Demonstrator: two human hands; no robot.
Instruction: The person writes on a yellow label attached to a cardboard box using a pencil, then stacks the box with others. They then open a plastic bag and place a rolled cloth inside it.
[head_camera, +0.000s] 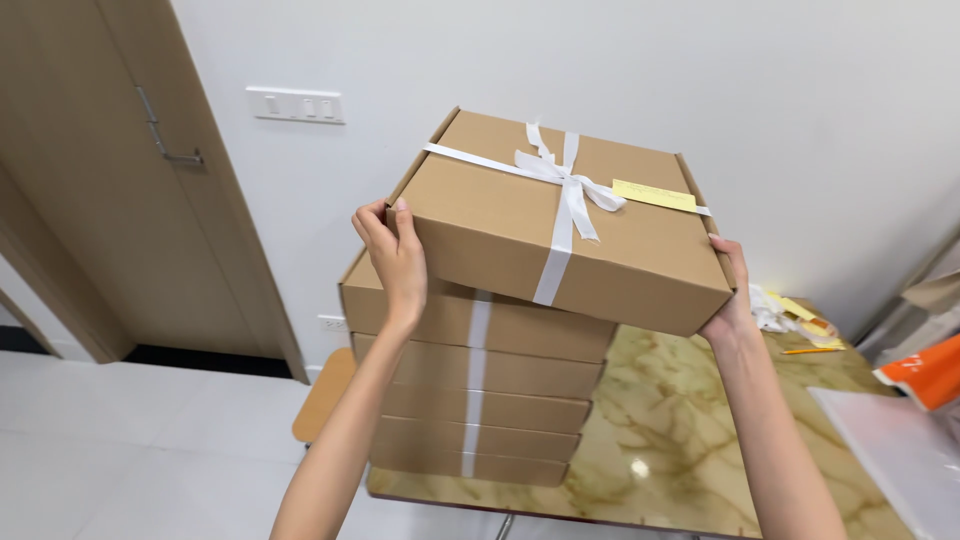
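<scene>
Your left hand (393, 262) and right hand (733, 300) grip opposite sides of the top box (560, 225), fingers closed on its edges, holding it tilted just above the stack (470, 400) on the marbled surface (690, 440). A white ribbon (567, 195) and yellow tag (655, 196) cross its lid. Far left, a door (110, 180).

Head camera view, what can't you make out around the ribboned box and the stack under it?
- Top box: underside and contents hidden by its own cardboard.
- Stack of boxes: top one's lid covered by the held box.
- Right hand: fingers hidden behind the box.
- Left hand: fingertips wrap the corner.
- Yellow tag: writing too small.
- Marble table: right part cut off by the frame edge.
</scene>
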